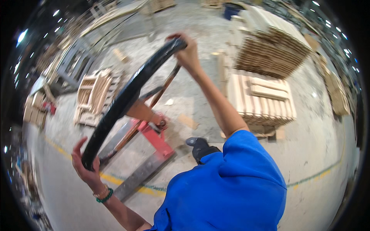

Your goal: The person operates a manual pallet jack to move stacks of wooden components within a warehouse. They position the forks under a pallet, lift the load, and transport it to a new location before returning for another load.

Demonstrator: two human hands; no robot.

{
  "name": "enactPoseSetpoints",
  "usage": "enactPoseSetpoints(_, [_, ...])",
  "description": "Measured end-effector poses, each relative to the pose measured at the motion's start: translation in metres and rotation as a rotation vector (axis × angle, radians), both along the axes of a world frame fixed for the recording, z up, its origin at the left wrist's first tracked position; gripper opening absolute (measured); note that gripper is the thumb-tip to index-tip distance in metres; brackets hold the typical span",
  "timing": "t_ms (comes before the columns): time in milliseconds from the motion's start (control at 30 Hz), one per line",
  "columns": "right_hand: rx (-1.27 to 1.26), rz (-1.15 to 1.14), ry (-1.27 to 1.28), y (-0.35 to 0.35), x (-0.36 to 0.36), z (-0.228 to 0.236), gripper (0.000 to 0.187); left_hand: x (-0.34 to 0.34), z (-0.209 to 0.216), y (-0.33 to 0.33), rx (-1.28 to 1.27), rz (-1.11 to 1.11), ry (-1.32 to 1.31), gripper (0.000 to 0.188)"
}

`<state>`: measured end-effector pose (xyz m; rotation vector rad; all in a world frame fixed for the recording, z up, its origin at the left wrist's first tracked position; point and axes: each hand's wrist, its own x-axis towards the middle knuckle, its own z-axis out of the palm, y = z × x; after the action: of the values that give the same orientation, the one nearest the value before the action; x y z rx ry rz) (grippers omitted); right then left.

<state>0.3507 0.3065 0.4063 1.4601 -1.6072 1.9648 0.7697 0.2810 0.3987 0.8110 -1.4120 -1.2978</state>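
A red pallet jack [154, 136] stands before me on the floor, its long black handle [123, 96] tilted across the view from lower left to upper right. Around the upper right end of that handle, the fingers of my right hand [187, 52] are wrapped. My left hand [86, 167] cups the lower left end, thumb on one side and fingers on the other, in a looser hold. Grey forks [144, 175] reach back from the jack toward my left forearm, with nothing on the part that shows. Beaded bracelets [103, 193] circle my left wrist.
Tall stacks of wooden slats [269, 48] and a lower wooden stack [262, 100] stand at the right. Wooden frames [94, 96] are piled at the left, near a grey metal rack [75, 63]. Flat scraps [188, 121] lie on the floor. A yellow line [111, 179] crosses it.
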Motion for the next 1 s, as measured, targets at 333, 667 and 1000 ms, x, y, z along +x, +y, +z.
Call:
enactPoseSetpoints(333, [1.358,0.444,0.700,0.325,0.052,0.023,0.036,0.001,-0.003,0.268,-0.204,-0.566,-1.042,0.052])
enactPoseSetpoints(667, [1.419,0.587,0.729,0.497,0.082,-0.091,0.033,-0.043,-0.116,0.475,0.088,-0.058,-1.305,0.069])
enactPoseSetpoints(1000, [1.273,0.286,0.767,0.695,0.133,-0.169,0.031,-0.015,-0.178,0.669,-0.097,-0.016,-1.427,0.071])
